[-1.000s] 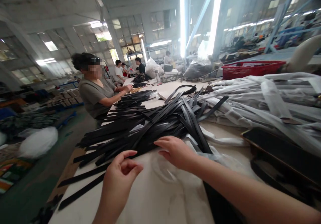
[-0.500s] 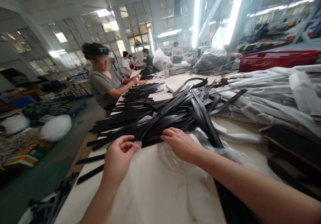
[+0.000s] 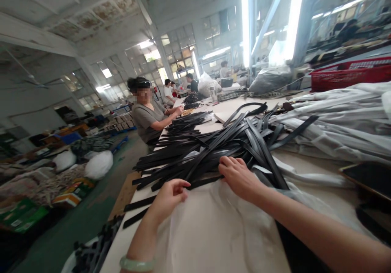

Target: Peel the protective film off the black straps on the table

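My left hand (image 3: 169, 197) has its fingers curled around the top left corner of a clear plastic bag (image 3: 198, 224), which lies over the pale tabletop. A green bangle circles that wrist. My right hand (image 3: 240, 179), fingers bent and close together, rests on the bag's upper edge; its fingertips touch the near side of a heap of black straps (image 3: 210, 150), and what they hold is hidden. Two strap ends (image 3: 139, 204) stick out past the table's left edge beside my left hand.
Long white wrapped bundles (image 3: 339, 126) are piled at the right, below a red basket (image 3: 351, 74). A person in a grey shirt (image 3: 148, 120) works across the table's left side. A tub of dark strips (image 3: 91, 248) stands at lower left.
The view has shifted, so everything sits further right and lower. My hands remain at the bag's upper edge, and the bangle on my left wrist has come into view.
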A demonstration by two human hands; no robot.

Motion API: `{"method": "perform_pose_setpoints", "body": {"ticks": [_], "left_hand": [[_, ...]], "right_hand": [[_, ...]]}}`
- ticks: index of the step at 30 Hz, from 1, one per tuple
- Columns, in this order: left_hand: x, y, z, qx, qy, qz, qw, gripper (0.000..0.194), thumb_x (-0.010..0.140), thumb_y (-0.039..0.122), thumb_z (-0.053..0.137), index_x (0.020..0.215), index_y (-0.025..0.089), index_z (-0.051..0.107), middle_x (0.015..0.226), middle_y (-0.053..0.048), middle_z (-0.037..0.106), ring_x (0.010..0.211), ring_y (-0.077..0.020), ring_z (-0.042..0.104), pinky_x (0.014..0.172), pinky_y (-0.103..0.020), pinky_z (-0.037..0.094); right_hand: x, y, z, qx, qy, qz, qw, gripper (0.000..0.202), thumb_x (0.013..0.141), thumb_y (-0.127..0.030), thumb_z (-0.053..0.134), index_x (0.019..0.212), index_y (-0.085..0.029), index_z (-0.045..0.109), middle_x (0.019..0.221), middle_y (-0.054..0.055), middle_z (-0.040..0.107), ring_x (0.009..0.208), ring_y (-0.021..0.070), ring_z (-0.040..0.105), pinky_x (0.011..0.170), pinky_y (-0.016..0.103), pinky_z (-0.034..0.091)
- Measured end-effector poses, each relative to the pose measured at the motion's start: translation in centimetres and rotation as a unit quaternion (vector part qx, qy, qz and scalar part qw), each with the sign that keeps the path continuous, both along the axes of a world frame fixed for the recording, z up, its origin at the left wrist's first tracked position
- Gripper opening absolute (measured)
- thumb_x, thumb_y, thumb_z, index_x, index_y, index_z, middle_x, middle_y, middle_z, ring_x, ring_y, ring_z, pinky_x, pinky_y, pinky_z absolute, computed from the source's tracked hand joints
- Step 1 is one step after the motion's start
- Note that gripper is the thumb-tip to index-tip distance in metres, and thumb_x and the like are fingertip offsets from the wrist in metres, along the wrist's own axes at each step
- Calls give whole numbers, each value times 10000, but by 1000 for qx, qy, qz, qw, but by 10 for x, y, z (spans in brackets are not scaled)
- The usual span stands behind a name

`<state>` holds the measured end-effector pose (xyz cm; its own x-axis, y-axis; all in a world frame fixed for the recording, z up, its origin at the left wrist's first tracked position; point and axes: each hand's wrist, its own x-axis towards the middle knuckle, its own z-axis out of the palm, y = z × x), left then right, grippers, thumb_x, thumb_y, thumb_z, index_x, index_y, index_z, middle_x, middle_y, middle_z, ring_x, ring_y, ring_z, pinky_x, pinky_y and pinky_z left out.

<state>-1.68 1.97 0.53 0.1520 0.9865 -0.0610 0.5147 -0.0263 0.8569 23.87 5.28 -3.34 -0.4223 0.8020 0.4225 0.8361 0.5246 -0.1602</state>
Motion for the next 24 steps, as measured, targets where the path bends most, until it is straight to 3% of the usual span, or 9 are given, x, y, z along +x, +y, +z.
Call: {"method": "perform_pose_setpoints", "body": {"ticks": [5,9,13,16,21,24], "left_hand": [[2,1,-9,8,43,-22,999,561,622,118,616,1182,150,628,691,18,591,627,-140,543,587,-247,405],[-11,8,-19,36,96,35,994,442,624,125,589,1060,115,664,650,16,567,635,-166,540,610,-275,396],[-24,12,-25,51,145,90,984,295,594,116,584,866,143,693,624,9,570,634,-187,542,618,-292,365],[-26,9,-25,52,161,101,980,210,582,126,594,761,159,700,660,-16,593,677,-204,542,643,-303,348],[-8,-1,-12,-12,106,32,994,127,554,169,637,663,140,694,599,-10,581,623,-181,527,593,-277,341],[3,-6,-6,-74,39,-30,996,167,562,222,668,687,118,705,562,-3,585,565,-152,506,552,-254,344]], "right_hand": [[33,8,24,-35,65,-6,997,46,863,-230,582,857,-200,616,752,10,669,766,189,609,802,318,331],[58,16,40,13,122,9,992,130,889,-297,567,866,-235,679,858,4,715,830,177,620,776,301,320],[80,22,43,137,98,-142,975,203,897,-334,542,834,-214,694,811,53,708,847,228,583,833,364,286],[93,25,37,173,57,-241,953,211,902,-329,524,849,-193,677,810,80,697,853,262,550,876,412,273],[95,30,24,171,25,-284,943,168,897,-265,520,862,-185,663,880,85,691,952,292,527,972,515,216],[74,22,27,228,58,-261,936,237,886,-212,529,1093,-190,642,1167,116,637,1162,322,454,1033,565,131]]}}
